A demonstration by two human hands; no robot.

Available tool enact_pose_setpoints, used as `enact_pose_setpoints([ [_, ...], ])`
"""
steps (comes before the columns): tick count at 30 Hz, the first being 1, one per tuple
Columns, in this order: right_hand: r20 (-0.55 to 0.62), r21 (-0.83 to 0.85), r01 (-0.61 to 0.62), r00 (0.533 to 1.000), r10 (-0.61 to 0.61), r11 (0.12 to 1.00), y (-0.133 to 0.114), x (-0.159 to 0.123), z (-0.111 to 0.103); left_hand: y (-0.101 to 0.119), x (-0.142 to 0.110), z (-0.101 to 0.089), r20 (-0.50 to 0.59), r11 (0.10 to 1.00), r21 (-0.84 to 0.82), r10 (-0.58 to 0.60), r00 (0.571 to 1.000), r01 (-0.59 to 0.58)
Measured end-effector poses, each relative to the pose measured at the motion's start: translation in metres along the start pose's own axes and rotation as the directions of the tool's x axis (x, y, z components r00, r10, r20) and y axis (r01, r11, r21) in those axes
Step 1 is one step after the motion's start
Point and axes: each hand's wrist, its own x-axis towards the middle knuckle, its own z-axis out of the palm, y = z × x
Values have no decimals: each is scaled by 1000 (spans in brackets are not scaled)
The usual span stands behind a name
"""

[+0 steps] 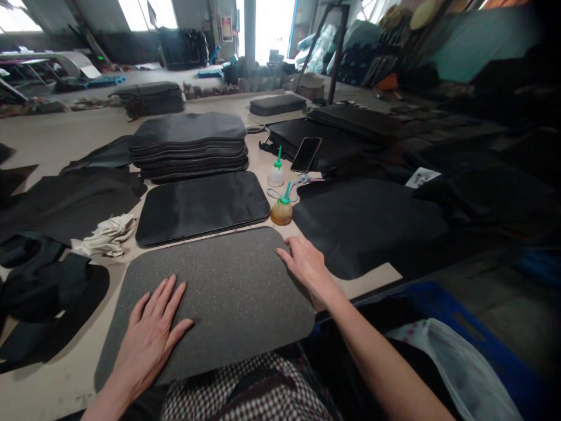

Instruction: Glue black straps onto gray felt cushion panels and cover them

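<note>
A dark grey, speckled flat panel (219, 292) with rounded corners lies in front of me, its near edge reaching over my lap. My left hand (151, 330) rests flat on its left part, fingers spread. At the panel's upper right edge is my right hand (304, 260), thumb on the top face and fingers closed at the rim; the fingertips are partly hidden. Just beyond lies a low stack of smooth black panels (204, 207). A squeeze bottle (281, 211) with amber liquid and a green nozzle stands close to my right hand, with a paler bottle (276, 175) behind it.
A taller stack of dark panels (188, 146) stands farther back. Black sheets (368, 222) cover the right side, near a phone (307, 154). On the left are a crumpled white glove or cloth (107, 235) and black scraps (39, 280). A blue crate (460, 327) sits lower right.
</note>
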Motion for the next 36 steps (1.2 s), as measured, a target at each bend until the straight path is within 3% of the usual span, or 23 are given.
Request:
enact_pose_setpoints([
  [8,-19,317,-75,996,86,945,13,-2,11,0,1,0,6,999,-15,30,1000,-30],
  [24,104,310,-106,992,77,945,20,1,1,-10,-9,11,60,997,-16,70,996,-69],
  [27,24,335,17,999,-26,942,20,-2,-1,-10,-9,11,72,998,-23,67,995,-66],
  [29,-80,312,197,980,-181,929,21,-7,-2,-9,-8,10,73,998,-28,64,995,-62],
  [33,-243,177,583,807,-539,793,26,-22,-4,-8,-8,10,66,998,-41,53,996,-51],
  [34,-256,179,620,779,-572,764,26,-26,-6,-8,-8,11,57,998,-42,54,997,-52],
  [36,-273,256,620,782,-560,741,24,-32,-10,-9,-8,13,42,998,-43,57,997,-56],
])
